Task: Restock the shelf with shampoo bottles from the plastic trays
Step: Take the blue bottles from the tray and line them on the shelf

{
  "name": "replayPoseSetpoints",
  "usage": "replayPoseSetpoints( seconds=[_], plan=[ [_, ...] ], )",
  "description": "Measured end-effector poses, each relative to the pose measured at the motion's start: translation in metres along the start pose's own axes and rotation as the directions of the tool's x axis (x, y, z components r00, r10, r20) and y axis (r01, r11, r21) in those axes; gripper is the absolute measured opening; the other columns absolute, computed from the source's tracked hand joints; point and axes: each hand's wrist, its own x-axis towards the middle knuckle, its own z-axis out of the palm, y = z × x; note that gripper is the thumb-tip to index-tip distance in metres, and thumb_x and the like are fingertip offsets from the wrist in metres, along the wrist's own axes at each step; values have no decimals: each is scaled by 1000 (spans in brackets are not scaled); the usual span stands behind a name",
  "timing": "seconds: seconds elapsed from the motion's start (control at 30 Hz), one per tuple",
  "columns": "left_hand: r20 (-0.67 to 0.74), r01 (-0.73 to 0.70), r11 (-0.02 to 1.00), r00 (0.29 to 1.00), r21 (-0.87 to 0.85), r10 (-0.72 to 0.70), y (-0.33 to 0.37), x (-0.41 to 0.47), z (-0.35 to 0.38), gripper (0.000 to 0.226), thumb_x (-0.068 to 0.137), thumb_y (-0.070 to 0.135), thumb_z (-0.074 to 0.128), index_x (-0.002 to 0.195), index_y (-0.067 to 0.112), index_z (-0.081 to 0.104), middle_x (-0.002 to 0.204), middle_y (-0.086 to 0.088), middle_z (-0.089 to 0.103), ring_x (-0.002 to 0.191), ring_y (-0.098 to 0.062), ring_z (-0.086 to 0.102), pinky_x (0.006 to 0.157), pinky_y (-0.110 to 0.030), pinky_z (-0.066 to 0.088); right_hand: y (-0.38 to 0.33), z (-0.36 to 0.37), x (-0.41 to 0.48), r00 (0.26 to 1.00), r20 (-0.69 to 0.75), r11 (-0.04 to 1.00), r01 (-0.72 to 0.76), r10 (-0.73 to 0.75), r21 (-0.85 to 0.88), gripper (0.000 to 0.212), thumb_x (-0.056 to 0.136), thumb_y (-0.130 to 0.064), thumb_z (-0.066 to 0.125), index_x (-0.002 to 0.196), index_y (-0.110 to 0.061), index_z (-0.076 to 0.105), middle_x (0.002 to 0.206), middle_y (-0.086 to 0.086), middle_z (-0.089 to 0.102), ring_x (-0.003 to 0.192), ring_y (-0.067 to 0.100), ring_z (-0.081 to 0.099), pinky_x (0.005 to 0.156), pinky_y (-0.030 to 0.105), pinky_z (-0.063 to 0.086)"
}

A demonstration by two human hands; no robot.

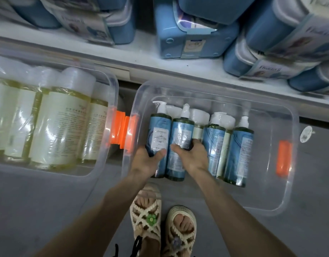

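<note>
A clear plastic tray [282,197] on the floor holds several blue-labelled shampoo bottles with white pump tops, lying side by side. My left hand [147,161] grips the leftmost bottle [160,130] near its base. My right hand [190,156] grips the second bottle [182,132] beside it. Two more blue bottles [239,145] lie to the right, with pale bottles tucked between and under them. A second clear tray [106,160] to the left holds several larger bottles [58,130] with cream labels and white caps.
A white shelf [141,51] runs across the top, stocked with blue wrapped boxes [193,34]. Orange tray latches [121,130] sit between the trays. The right part of the right tray is bare. My sandalled feet [163,217] stand on grey floor just below it.
</note>
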Motion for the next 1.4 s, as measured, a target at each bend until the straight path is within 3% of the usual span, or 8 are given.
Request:
replayPoseSetpoints(
  seconds=[0.13, 0.27, 0.53, 0.87, 1.0, 1.1, 1.3, 1.4],
  plan=[
    [41, -38, 999, 999, 31, 37, 15, -31, -11, 21, 84, 30, 70, 94, 12, 66, 87, -7, 71, 75, -18, 64, 68, -30, 55, -7, -34, -32, 996, 72, 975, 44, -61, 219, 35, 78, -24, 79, 107, -21, 58, 96, -8, 68, 86, 7, 66, 82, 28, 55],
    [171, -16, 987, 984, -160, 43, 43, -95, -30, 21, 85, 20, 69, 104, 15, 64, 101, -2, 71, 89, -12, 69, 76, -27, 58, -25, -85, -85, 987, 154, 935, -5, -53, 355, 30, 81, -17, 74, 110, -14, 65, 96, -3, 72, 75, 3, 69, 60, 17, 54],
    [331, 8, 966, 940, -260, 81, 116, -241, -83, 41, 74, 10, 76, 111, 15, 61, 101, -3, 74, 89, -16, 72, 72, -27, 58, -101, -171, -219, 952, 298, 842, -100, -74, 530, 4, 87, -14, 62, 90, -12, 64, 81, 4, 64, 74, 17, 62, 72, 35, 54],
    [346, -216, 920, 879, -328, 330, 252, -445, -171, 80, 49, 26, 79, 124, 28, 52, 116, -1, 68, 104, -19, 66, 87, -39, 53, -245, -277, -411, 867, 356, 821, 99, -349, 563, 70, 51, -29, 79, 115, -6, 61, 105, 11, 71, 99, 27, 66, 93, 46, 52],
    [314, -378, 851, 810, -365, 495, 306, -535, -204, 77, 48, 15, 71, 123, 20, 54, 114, -2, 70, 104, -20, 66, 85, -36, 55, -302, -310, -499, 806, 297, 724, 219, -512, 654, 43, 61, -16, 74, 102, -5, 64, 87, 9, 75, 78, 20, 72, 69, 34, 58],
    [269, -472, 794, 765, -382, 585, 333, -593, -226, 83, 41, 20, 70, 123, 18, 55, 115, -3, 70, 107, -24, 64, 98, -46, 48, -335, -333, -556, 749, 268, 662, 287, -606, 693, 41, 62, -16, 73, 101, -6, 65, 91, 11, 74, 79, 23, 71, 73, 38, 60],
    [170, -608, 656, 662, -447, 730, 392, -679, -261, 80, 30, 21, 69, 109, 12, 56, 81, -3, 73, 70, -17, 69, 60, -29, 56, -400, -370, -641, 676, 142, 558, 452, -724, 696, 67, 58, -16, 77, 121, -4, 56, 92, 12, 70, 72, 21, 69, 59, 34, 57],
    [137, -701, 577, 580, -419, 803, 423, -708, -274, 82, 38, 26, 82, 116, 15, 55, 94, -2, 74, 80, -19, 70, 66, -33, 55, -434, -387, -669, 615, 86, 490, 527, -784, 694, 71, 59, -22, 76, 125, -11, 52, 107, 16, 69, 84, 27, 69, 68, 41, 58]
  ],
)
